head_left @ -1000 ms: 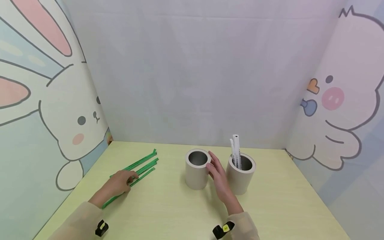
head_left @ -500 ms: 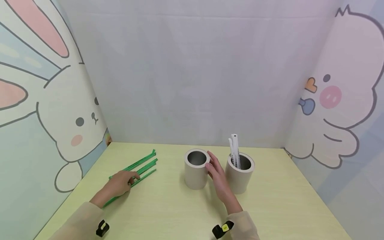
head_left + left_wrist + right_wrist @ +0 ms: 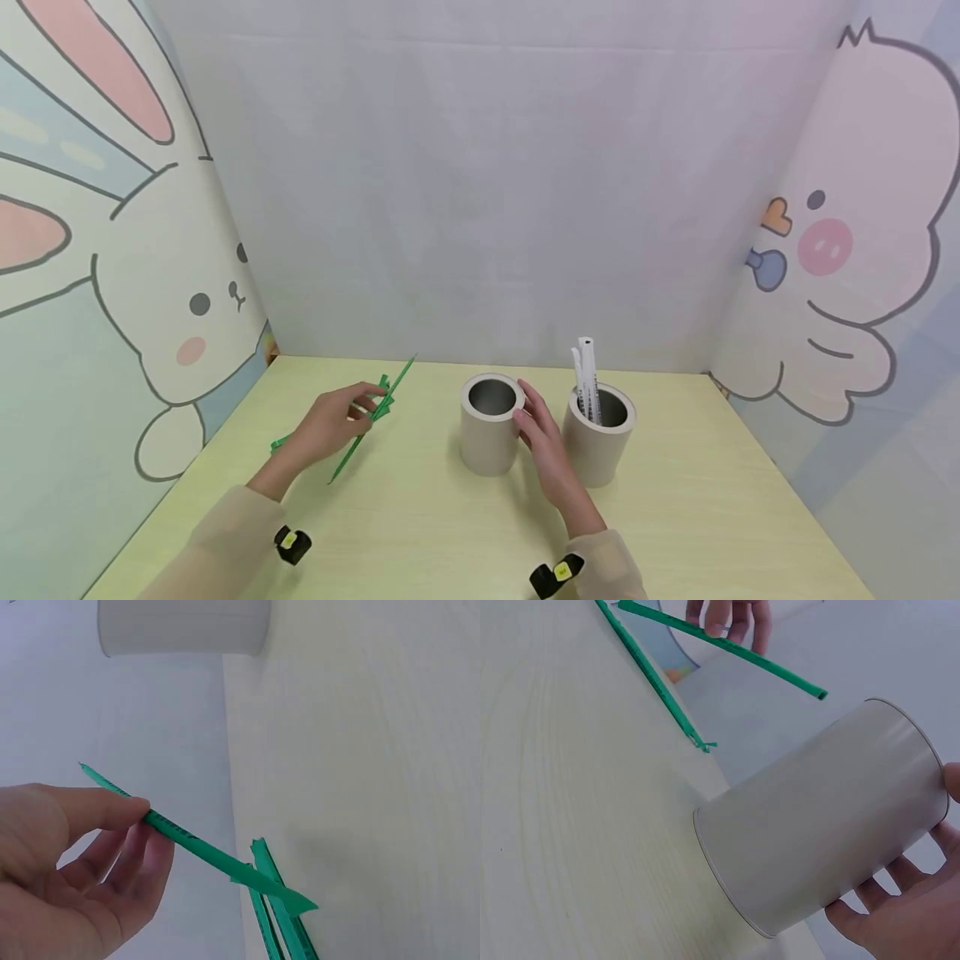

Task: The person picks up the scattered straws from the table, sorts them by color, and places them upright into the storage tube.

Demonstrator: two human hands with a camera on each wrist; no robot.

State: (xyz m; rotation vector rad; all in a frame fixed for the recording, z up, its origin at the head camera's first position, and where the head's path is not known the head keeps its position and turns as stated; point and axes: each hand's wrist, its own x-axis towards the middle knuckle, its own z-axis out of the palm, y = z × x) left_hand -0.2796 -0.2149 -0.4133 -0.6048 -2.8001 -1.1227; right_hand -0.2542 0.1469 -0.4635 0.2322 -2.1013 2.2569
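Observation:
My left hand (image 3: 327,423) pinches a long green wrapped straw (image 3: 217,856) between thumb and fingers, raised at a slant over the table. Behind and below it lie other green straws (image 3: 289,919), partly covered by the hand in the head view. On the right, my right hand (image 3: 551,454) holds the side of a light grey cylindrical cup (image 3: 489,442), thumb at its rim and fingers along its wall. The cup stands upright, and the part of its inside that shows is bare and dark.
Just right of my right hand stands a second grey cup (image 3: 597,458) holding several white wrapped straws (image 3: 590,379). The pale yellow table (image 3: 420,542) ends at a grey backdrop (image 3: 487,208), with cartoon-printed panels on both sides.
My left hand has picked a green straw off the table, lifting it and moving right and away from me. The right hand and both cups have stayed in place.

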